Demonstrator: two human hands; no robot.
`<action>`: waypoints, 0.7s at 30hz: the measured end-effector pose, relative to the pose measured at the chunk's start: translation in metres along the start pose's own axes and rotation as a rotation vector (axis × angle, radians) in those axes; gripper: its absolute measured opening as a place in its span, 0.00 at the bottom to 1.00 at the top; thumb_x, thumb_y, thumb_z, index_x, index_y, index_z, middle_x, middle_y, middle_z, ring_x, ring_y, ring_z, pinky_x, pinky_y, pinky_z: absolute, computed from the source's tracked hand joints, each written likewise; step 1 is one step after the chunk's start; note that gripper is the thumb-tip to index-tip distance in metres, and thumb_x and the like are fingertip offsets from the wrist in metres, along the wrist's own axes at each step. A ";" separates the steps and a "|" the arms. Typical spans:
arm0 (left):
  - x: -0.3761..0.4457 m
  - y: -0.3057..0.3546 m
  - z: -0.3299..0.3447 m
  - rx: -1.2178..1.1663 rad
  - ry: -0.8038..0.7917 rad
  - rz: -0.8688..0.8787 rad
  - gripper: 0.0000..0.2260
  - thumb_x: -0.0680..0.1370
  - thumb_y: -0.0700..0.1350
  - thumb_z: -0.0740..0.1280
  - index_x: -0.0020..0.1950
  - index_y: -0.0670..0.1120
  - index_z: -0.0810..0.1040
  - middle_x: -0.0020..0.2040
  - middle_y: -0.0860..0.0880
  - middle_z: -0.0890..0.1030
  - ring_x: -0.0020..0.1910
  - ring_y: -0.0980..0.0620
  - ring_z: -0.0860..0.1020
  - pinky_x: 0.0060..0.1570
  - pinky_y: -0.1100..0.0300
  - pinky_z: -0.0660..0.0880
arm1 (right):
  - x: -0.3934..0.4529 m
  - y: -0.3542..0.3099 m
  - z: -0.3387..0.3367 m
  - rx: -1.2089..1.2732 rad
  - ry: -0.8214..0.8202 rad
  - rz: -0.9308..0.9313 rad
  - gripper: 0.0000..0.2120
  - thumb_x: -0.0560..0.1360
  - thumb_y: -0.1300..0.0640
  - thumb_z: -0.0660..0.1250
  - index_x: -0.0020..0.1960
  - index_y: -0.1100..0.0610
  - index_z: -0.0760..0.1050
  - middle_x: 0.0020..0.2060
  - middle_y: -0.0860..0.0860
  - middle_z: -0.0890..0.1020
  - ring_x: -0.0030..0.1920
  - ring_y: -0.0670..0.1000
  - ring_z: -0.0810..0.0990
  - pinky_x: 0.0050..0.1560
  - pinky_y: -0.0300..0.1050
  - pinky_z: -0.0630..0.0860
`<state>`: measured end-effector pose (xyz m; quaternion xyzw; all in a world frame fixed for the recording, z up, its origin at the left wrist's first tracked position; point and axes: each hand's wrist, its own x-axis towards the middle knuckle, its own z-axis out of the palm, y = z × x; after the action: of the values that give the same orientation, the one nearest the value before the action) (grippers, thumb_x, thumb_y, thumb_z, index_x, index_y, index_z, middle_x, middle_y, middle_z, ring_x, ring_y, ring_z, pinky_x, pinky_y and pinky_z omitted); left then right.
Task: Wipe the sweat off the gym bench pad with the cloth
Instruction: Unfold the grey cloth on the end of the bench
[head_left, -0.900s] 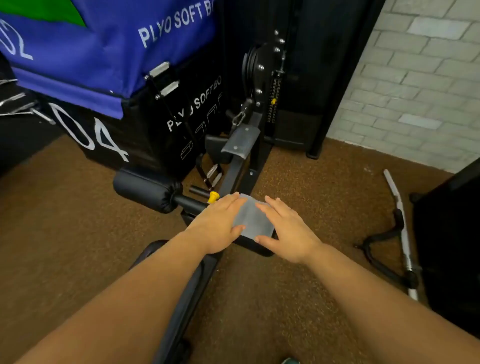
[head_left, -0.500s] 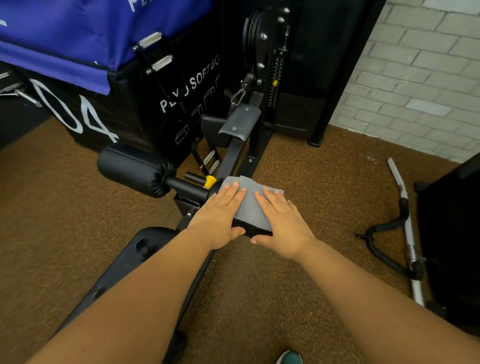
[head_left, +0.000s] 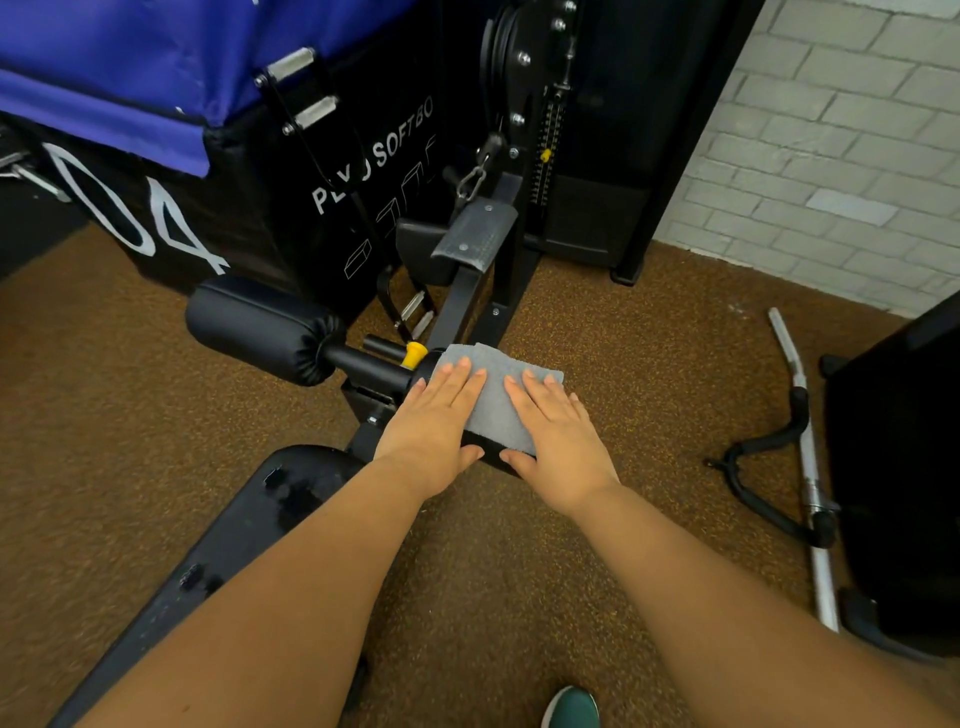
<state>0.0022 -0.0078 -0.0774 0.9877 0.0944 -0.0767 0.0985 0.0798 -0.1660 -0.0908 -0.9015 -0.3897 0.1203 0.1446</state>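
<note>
Head view: your left hand and right hand flat, fingers spread, on cloth; cloth's long axis 11-to-5; foam roller at 9 o'clock, curl bar at 3.

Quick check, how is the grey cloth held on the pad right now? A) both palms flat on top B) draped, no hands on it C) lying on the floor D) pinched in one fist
A: the left hand and right hand both lie open and flat on the grey cloth, pressing it on the black pad.

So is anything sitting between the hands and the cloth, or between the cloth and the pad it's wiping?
Nothing visible. The left hand and right hand lie flat directly on the grey cloth, which is draped straight over the black roller pad. The yellow knob sits just beyond the cloth's far left corner.
</note>
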 end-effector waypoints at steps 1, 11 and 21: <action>0.000 0.000 0.000 0.004 0.002 -0.003 0.39 0.78 0.54 0.63 0.78 0.49 0.40 0.78 0.49 0.41 0.76 0.51 0.40 0.74 0.52 0.41 | 0.000 0.000 0.000 -0.002 0.003 0.001 0.38 0.77 0.47 0.64 0.78 0.48 0.44 0.78 0.49 0.48 0.77 0.51 0.42 0.74 0.49 0.38; -0.009 0.005 -0.006 0.001 -0.028 -0.017 0.41 0.76 0.56 0.66 0.78 0.49 0.41 0.78 0.50 0.43 0.76 0.51 0.42 0.73 0.50 0.40 | -0.009 -0.007 -0.005 -0.061 0.041 0.027 0.27 0.81 0.54 0.56 0.77 0.49 0.51 0.77 0.48 0.54 0.77 0.51 0.47 0.74 0.47 0.39; -0.026 0.000 -0.029 -0.109 0.038 -0.013 0.22 0.80 0.48 0.61 0.74 0.51 0.62 0.73 0.49 0.67 0.74 0.51 0.58 0.74 0.53 0.49 | -0.021 -0.028 -0.049 0.157 -0.074 0.006 0.16 0.82 0.49 0.54 0.67 0.46 0.71 0.65 0.50 0.75 0.74 0.45 0.59 0.73 0.50 0.39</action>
<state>-0.0196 -0.0060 -0.0453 0.9815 0.1068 -0.0531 0.1499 0.0629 -0.1715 -0.0331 -0.8834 -0.3814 0.1844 0.2001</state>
